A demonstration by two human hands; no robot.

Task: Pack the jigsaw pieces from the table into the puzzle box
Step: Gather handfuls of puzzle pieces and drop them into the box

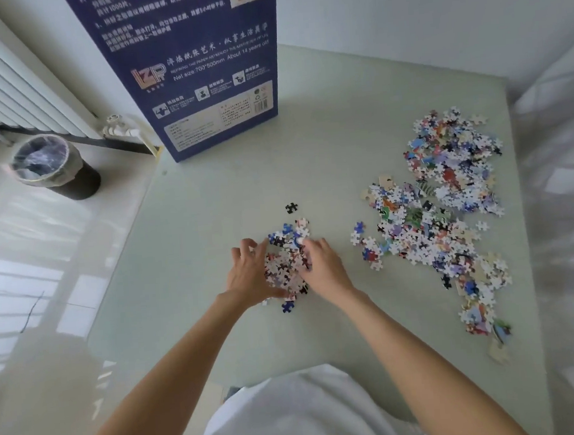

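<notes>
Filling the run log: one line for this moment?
hands: gathering small pile | big pile: untouched | box: upright

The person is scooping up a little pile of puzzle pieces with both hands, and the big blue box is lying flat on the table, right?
Almost. The head view shows both hands, left hand and right hand, around the little pile, but the blue box stands upright at the table's far edge, not flat.
</notes>
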